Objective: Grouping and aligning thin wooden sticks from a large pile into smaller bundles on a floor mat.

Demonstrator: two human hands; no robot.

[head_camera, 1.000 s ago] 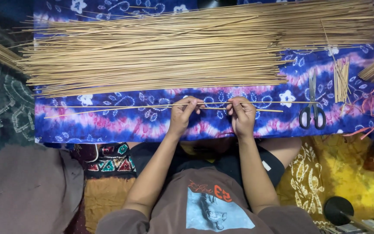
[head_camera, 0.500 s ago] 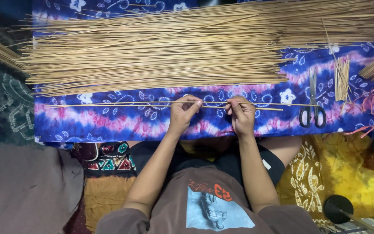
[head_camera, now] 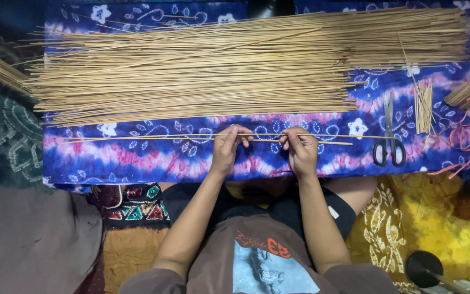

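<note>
Barely shifted, left hand (head_camera: 228,148) and right hand (head_camera: 300,149) apparently pinch thin sticks (head_camera: 153,136).

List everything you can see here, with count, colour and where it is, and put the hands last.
Thin sticks: about two, tan, lying crosswise on the cloth, pinched by both hands.
Stick pile: one large heap, too many to count, tan, across the far half of the cloth.
Short stick pieces: small bunch, tan, right of the pile.
Scissors: one pair, black handles, on the cloth at right.
Cloth: one, blue and pink tie-dye with white flowers, under everything.
Strings: a few, red, at the cloth's right edge.
Yellow fabric: one, patterned, lower right.
Left hand: holds the sticks.
Right hand: holds the sticks.
</note>
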